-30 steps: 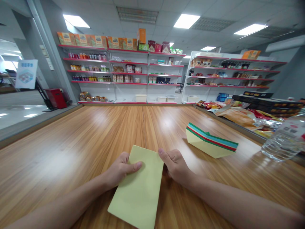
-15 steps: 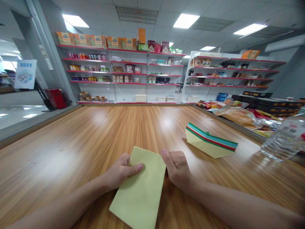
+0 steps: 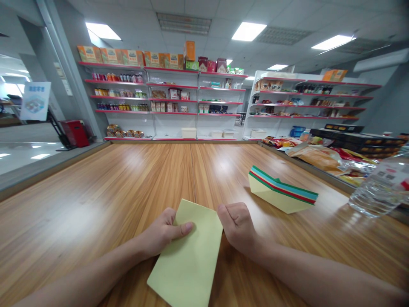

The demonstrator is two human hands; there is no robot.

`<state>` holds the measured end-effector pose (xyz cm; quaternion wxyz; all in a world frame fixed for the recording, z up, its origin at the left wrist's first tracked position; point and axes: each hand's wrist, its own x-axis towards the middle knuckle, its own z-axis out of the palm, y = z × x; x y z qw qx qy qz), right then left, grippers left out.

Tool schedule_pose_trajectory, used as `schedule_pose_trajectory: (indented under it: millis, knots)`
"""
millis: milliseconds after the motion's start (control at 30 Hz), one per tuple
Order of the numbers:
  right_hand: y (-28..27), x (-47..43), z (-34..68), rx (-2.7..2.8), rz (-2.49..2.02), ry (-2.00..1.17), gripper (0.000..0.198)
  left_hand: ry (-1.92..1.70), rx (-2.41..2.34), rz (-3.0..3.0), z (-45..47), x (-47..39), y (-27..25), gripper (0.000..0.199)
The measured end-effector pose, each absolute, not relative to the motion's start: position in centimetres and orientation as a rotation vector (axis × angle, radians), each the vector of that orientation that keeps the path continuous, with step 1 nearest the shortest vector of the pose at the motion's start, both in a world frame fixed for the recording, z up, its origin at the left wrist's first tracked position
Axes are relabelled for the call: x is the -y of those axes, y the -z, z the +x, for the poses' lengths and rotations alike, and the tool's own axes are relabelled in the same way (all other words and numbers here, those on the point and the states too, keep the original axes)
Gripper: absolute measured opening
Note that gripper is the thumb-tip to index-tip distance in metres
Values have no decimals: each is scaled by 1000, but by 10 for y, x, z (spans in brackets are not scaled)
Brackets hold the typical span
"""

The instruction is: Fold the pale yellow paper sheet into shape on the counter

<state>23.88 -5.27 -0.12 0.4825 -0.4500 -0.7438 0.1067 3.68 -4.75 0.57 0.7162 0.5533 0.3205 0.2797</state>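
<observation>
A folded sheet of pale yellow paper [image 3: 190,260] slants up from the bottom of the head view, above the wooden table [image 3: 153,179]. My left hand [image 3: 168,232] grips its left edge, thumb flat on top and fingers hidden beneath. At the paper's upper right edge, my right hand [image 3: 238,226] is curled closed, its thumb and forefinger pinching the edge near the corner. To the right stands a folded paper boat [image 3: 276,194], pale yellow below with green, red and blue stripes along its rim.
A clear plastic bottle [image 3: 378,187] stands at the right edge of the table. Past the right-hand border lie snack packets [image 3: 319,155] and stacked black boxes [image 3: 354,143]. Stocked shelves [image 3: 172,100] line the back, and a red box [image 3: 74,132] sits on the floor at left.
My right thumb has drawn in closer against the paper's edge. The paper's top has tipped slightly lower and to the right. The boat and bottle stay where they were.
</observation>
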Motion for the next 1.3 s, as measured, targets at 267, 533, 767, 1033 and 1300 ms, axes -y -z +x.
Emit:
schedule_pose_trajectory:
  millis: [267, 533, 767, 1033, 1300]
  knots:
    - [2, 50, 235, 1665, -1099, -741, 57, -660, -682, 1169, 34, 43, -2, 35]
    - [13, 45, 241, 1758, -1057, -1110, 61, -727, -676, 1128, 35, 42, -2, 34]
    - [18, 45, 241, 1780, -1131, -1158, 64, -724, -666, 1124, 35, 43, -5, 32]
    - [8, 46, 239, 1916, -916, -1195, 57, -732, -671, 1130, 33, 42, -1, 33]
    - [11, 45, 240, 1942, -1048, -1141, 64, -746, -671, 1113, 34, 42, -3, 30]
